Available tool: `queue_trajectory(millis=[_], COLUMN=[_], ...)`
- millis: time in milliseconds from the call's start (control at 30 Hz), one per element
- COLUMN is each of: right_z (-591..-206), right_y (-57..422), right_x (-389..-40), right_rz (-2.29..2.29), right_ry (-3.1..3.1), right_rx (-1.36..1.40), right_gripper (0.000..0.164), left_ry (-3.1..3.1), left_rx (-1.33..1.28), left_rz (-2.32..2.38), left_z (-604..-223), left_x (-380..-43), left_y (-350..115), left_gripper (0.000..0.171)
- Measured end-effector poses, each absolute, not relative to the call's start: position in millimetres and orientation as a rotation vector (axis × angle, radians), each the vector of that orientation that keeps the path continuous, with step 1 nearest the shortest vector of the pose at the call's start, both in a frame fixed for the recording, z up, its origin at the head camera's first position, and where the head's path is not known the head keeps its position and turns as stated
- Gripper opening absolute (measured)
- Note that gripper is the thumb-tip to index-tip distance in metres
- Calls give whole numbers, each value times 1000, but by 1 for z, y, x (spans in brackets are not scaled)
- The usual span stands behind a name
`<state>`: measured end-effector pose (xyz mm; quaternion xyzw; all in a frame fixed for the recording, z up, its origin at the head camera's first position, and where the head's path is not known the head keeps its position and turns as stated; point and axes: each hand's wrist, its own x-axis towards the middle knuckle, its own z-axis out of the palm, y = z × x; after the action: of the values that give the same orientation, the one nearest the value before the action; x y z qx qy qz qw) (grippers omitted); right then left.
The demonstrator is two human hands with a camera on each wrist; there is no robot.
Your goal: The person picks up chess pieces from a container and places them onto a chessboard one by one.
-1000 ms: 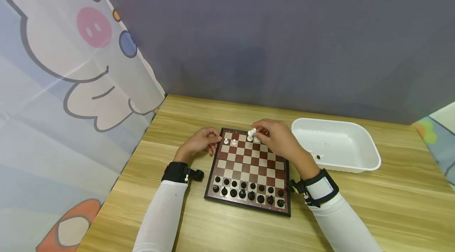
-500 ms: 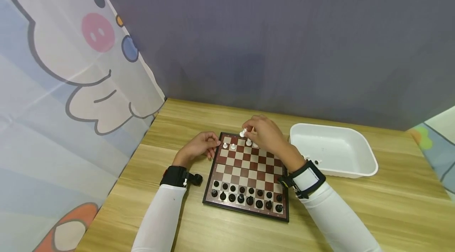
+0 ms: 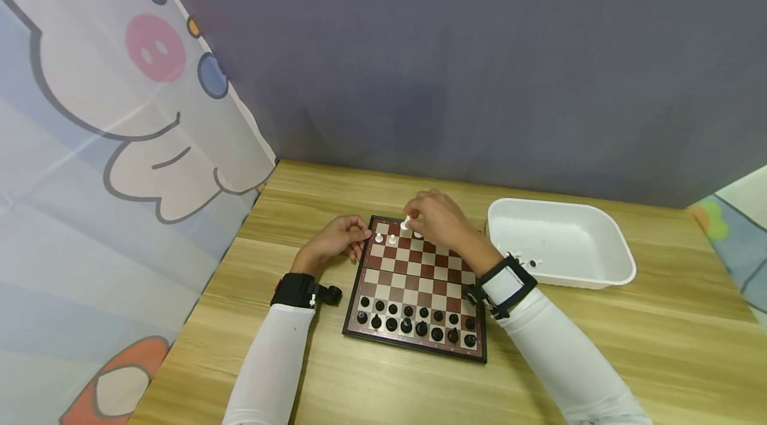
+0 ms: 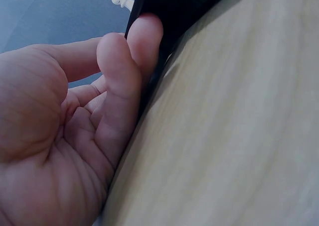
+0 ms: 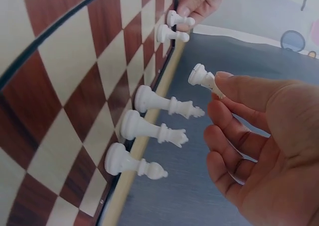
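A magnetic-style chessboard [image 3: 404, 282] lies on the wooden table. My left hand [image 3: 335, 240] grips its far left edge, thumb on the rim and fingers curled against the side. My right hand [image 3: 442, 220] pinches a small white chess piece [image 5: 200, 76] between thumb and index finger. Its base points at the board, apart from it in the right wrist view; the fingers hide its head. Beside it stand a white king [image 5: 154, 102], queen [image 5: 149, 129] and bishop [image 5: 132, 164] in the back row. Two white pawns [image 5: 172, 34] stand near my left hand.
A white plastic tub [image 3: 560, 242] sits right of the board, with a few small pieces inside. Black chess pieces [image 3: 421, 328] fill two rows along the near side. A grey panel [image 3: 455, 78] rises behind the table, and a cartoon-printed cloth [image 3: 120, 145] hangs at left.
My right hand has carried the white chess piece leftward past the standing white pieces, along the board's far edge. My left hand keeps its hold on the board.
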<state>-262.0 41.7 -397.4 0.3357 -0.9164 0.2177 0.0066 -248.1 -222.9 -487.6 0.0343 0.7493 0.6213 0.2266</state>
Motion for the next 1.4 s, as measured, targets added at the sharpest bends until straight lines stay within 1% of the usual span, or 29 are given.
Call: queue_trajectory(millis=[300, 633, 867, 1400], right_z=[-408, -412, -416, -424], right_y=[28, 14, 12, 12], right_x=[-266, -266, -268, -270], right_rz=[600, 540, 538, 546], right_ry=[-2883, -2936, -2947, -2963], right_rx=[1095, 1087, 1094, 1088], right_gripper=[16, 18, 14, 16], left_ry=[2065, 2073, 2069, 2056], left_rx=[81, 97, 77, 108], left_rz=[1717, 1717, 1710, 1707], left_z=[-488, -487, -487, -486], left_x=[-245, -242, -243, -244], left_y=[-228, -229, -228, -224], left_gripper=[15, 14, 14, 18])
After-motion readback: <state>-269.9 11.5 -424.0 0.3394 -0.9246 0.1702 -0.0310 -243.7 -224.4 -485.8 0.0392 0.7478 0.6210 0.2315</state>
